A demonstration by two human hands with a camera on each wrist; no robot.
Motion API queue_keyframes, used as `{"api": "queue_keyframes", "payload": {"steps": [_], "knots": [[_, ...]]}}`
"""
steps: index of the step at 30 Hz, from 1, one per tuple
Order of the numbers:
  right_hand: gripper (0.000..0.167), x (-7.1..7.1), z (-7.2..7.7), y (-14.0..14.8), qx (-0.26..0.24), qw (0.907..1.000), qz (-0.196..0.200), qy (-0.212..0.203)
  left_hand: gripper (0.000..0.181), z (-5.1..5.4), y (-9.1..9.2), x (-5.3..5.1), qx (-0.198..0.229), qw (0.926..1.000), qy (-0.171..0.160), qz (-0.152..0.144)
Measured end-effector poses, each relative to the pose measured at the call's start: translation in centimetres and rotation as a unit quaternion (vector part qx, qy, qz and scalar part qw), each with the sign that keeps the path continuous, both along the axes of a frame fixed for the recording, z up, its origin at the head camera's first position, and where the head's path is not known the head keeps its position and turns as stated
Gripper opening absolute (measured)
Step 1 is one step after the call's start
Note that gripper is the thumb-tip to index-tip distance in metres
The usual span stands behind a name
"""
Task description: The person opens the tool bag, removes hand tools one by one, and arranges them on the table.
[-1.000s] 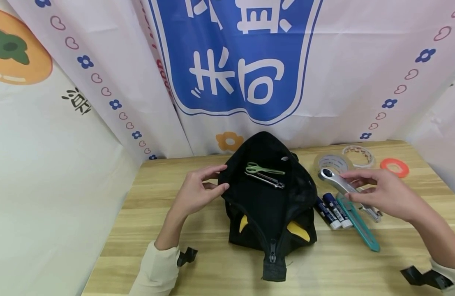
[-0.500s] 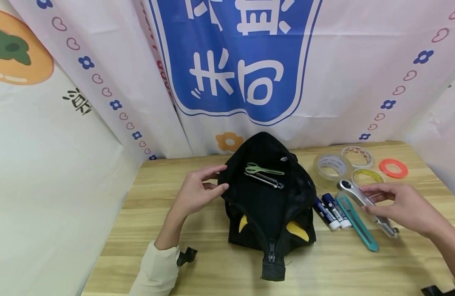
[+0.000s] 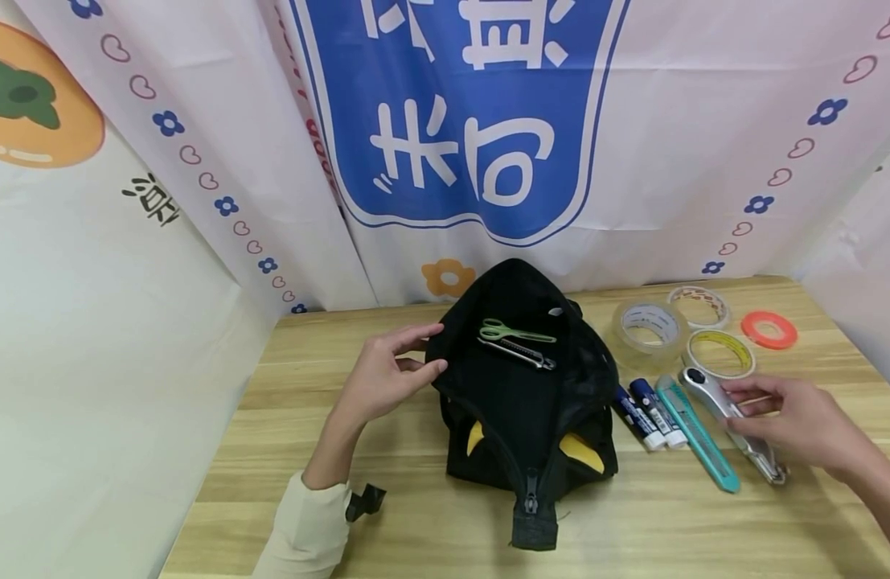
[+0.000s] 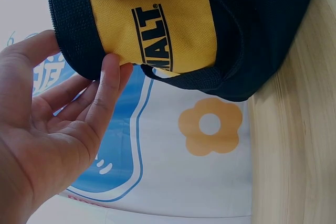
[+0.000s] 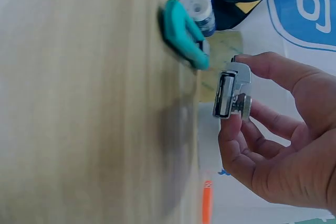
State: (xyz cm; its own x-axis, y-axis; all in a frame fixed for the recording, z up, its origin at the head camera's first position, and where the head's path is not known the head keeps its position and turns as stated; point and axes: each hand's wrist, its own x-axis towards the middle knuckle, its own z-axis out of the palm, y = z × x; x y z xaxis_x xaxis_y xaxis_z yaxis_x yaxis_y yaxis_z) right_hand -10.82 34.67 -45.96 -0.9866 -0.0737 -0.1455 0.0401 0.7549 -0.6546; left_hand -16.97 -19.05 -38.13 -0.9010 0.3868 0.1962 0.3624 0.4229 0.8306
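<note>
My left hand [image 3: 387,374] pinches the left rim of a black and yellow tool bag [image 3: 520,394], which lies unzipped on the table. In the left wrist view its thumb rests against the yellow lettered side [image 4: 152,30]. Inside the bag are green-handled scissors [image 3: 513,331] and a slim snap-off knife [image 3: 517,352]. My right hand [image 3: 799,418] holds a silver utility knife [image 3: 737,422] between thumb and fingers, right of a teal utility knife [image 3: 698,434]. The right wrist view shows the silver knife [image 5: 234,90] end-on, with a small knob on its side.
Two navy glue sticks [image 3: 658,410] with white caps lie between bag and teal knife. Behind them are a clear tape roll [image 3: 625,330], a white one [image 3: 723,310], a yellow-lined one [image 3: 741,354] and an orange-red one [image 3: 752,326]. A printed curtain [image 3: 669,161] hangs behind the table.
My right hand has carried the silver utility knife right and toward the front, from above the glue sticks to beside the teal knife. The left hand and bag have stayed put.
</note>
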Motion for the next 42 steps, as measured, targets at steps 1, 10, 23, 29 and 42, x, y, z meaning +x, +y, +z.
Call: {"api": "queue_keyframes", "payload": {"steps": [1,10,23,29,42], "knots": [[0.063,0.0,-0.1,0.0,0.001,1.0,0.0,-0.002,0.05,0.0,0.0,0.0,0.0,1.0,0.0,0.0],[0.066,-0.1,-0.4,-0.2,0.006,1.0,-0.005,-0.006,0.05,0.0,-0.1,0.0,-0.001,1.0,-0.002,0.0],[0.062,-0.3,-1.4,-0.2,0.018,0.9998,0.006,0.011,0.05,-0.1,-0.1,0.0,0.0,1.0,0.004,-0.002],[0.063,-0.5,-1.1,-0.5,0.028,0.9995,0.0,0.012,0.05,-0.1,-0.1,-0.1,-0.001,1.0,0.004,-0.003],[0.059,-1.4,2.5,-3.6,0.02,0.9991,0.007,0.036,0.05,-0.1,0.0,0.0,-0.002,1.0,0.003,-0.003]]}}
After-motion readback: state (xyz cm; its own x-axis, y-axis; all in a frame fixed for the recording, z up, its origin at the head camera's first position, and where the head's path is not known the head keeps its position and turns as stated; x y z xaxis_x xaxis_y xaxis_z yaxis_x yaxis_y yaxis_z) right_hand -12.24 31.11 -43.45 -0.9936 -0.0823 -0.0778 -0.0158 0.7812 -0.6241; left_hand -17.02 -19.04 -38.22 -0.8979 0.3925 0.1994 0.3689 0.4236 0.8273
